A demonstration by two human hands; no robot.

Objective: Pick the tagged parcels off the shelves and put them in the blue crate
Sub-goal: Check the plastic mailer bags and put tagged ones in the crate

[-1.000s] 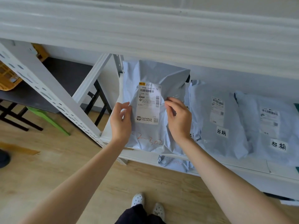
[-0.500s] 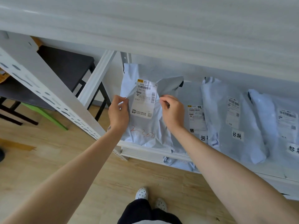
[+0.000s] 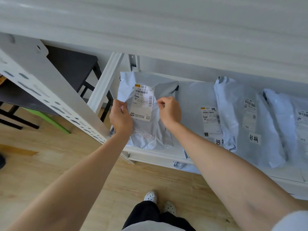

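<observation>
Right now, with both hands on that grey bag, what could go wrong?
The left hand and right hand pinch only loose film of the parcel, so it may slip or tear. It lies over the neighbouring parcel, which seems to overhang the shelf edge; pulling might drag that one onto the floor.
</observation>
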